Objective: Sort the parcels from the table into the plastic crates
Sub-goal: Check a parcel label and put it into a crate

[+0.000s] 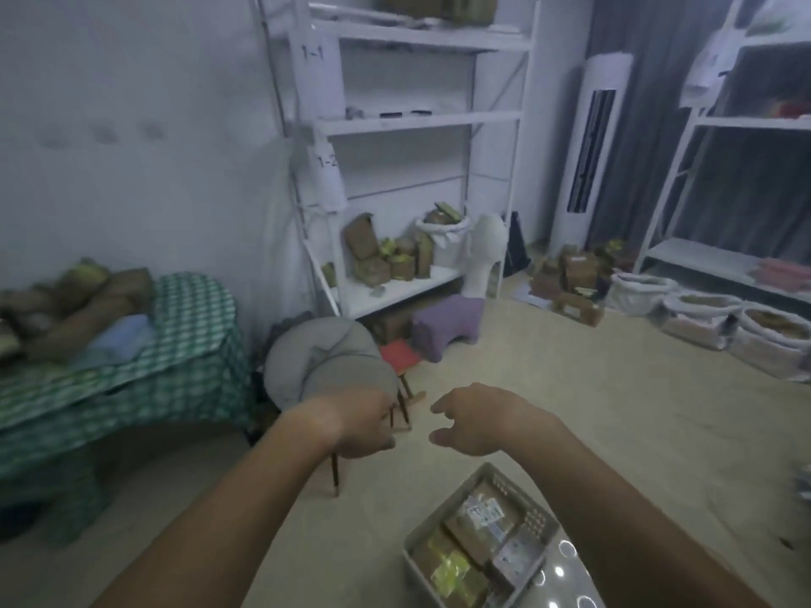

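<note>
A: Now, report hand status and crate position.

B: Nearest to me, at the lower right of the frame, the grey plastic crate sits on the floor. It holds brown parcels in crate, lying flat; one carries a white label, one has yellow tape.

A: And the hands?

B: Both are extended at centre frame, above the floor and beyond the crate. My left hand holds nothing that I can see; blur hides how its fingers lie. My right hand is empty, fingers loosely curled, thumb apart from them.

A: Remaining parcels?

B: The table, under a green checked cloth, is at middle left. Brown parcels on table are heaped on it. Farther back, upper centre, a white shelf rack holds more brown boxes on its lowest shelf.
</note>
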